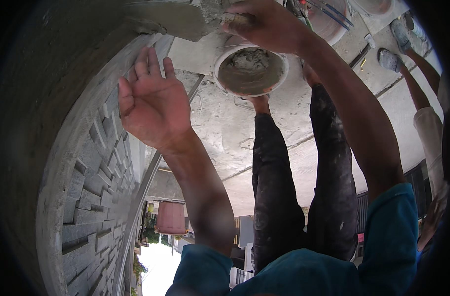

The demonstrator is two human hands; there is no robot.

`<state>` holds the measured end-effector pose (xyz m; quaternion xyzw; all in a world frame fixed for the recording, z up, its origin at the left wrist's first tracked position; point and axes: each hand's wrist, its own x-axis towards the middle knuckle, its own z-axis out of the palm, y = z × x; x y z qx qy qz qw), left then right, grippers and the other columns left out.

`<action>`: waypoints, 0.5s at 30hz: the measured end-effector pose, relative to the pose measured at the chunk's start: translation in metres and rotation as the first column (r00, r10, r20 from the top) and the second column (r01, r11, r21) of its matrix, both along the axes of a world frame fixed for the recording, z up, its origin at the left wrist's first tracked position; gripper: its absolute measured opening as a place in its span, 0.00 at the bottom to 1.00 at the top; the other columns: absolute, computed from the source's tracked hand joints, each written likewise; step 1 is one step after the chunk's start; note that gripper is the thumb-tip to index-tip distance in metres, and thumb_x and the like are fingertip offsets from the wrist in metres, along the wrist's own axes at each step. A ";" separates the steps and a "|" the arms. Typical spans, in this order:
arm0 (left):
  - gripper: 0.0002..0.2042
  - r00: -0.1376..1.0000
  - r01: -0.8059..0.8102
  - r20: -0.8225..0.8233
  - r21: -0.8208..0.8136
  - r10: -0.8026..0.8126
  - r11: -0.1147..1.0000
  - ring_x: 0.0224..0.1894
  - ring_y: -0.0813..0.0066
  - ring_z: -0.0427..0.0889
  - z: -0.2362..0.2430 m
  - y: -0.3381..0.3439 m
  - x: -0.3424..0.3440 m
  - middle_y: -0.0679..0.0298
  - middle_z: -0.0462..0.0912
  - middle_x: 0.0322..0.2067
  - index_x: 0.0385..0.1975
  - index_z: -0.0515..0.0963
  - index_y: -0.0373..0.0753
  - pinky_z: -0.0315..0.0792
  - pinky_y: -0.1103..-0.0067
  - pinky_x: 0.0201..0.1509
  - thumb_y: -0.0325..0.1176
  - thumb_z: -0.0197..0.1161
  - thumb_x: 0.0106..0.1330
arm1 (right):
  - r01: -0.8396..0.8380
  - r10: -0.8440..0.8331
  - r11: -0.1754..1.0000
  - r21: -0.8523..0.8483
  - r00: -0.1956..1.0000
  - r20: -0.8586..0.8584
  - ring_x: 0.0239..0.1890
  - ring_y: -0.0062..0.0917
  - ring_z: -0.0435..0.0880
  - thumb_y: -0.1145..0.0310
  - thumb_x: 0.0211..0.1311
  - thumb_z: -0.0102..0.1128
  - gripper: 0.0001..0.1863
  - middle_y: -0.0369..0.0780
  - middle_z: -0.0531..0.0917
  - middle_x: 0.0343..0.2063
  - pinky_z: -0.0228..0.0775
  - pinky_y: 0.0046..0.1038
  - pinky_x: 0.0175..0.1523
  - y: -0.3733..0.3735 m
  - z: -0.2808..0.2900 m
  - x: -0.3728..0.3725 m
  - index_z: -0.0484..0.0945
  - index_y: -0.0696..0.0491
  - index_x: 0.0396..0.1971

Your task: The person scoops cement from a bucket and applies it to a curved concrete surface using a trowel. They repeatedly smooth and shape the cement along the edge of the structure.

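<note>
My left hand (156, 103) is raised palm up, its fingers apart and holding nothing, beside the grey cement-faced wall (23, 123). My right hand (259, 27) is closed around the mortar-smeared handle of what looks like a trowel (180, 22), whose flat grey blade reaches left toward the wall; its edge against the wall is hard to make out. Below that hand, a round bucket (284, 71) holds wet grey mortar, near my feet on the stained concrete floor (225, 128).
Stepped grey stone cladding (94, 207) lines the left. Tubs (333, 32) with long metal tools lie at upper right. A co-worker's legs and sandalled feet (387, 59) are at the right. A pink container (171, 217) stands farther back.
</note>
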<state>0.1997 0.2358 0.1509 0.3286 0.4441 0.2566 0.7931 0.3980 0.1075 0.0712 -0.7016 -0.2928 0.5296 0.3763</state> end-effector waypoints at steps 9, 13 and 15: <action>0.45 0.999 0.020 0.040 -0.032 -0.018 0.999 0.80 0.58 0.14 -0.001 0.001 0.000 0.39 0.23 0.78 0.73 0.24 0.22 0.13 0.59 0.80 0.47 0.46 0.78 | -0.005 0.065 0.989 -0.149 0.915 0.398 0.33 0.50 0.87 0.56 0.66 0.57 0.17 0.54 0.86 0.29 0.80 0.44 0.41 0.014 -0.028 -0.025 0.84 0.56 0.40; 0.46 0.999 0.027 0.043 -0.024 -0.026 0.999 0.80 0.58 0.13 -0.001 0.001 0.000 0.40 0.21 0.78 0.73 0.22 0.22 0.13 0.59 0.80 0.47 0.46 0.77 | -0.056 0.161 0.965 -0.258 0.900 0.406 0.34 0.52 0.87 0.54 0.66 0.56 0.20 0.56 0.86 0.29 0.81 0.45 0.41 0.020 -0.030 -0.035 0.84 0.58 0.39; 0.46 0.998 0.038 0.045 -0.025 -0.036 0.999 0.80 0.58 0.13 -0.001 0.002 0.001 0.40 0.21 0.78 0.73 0.23 0.21 0.13 0.59 0.80 0.48 0.47 0.77 | -0.153 0.283 0.938 -0.311 0.856 0.433 0.33 0.52 0.86 0.54 0.66 0.55 0.20 0.55 0.86 0.29 0.81 0.45 0.41 0.021 -0.037 -0.037 0.84 0.57 0.39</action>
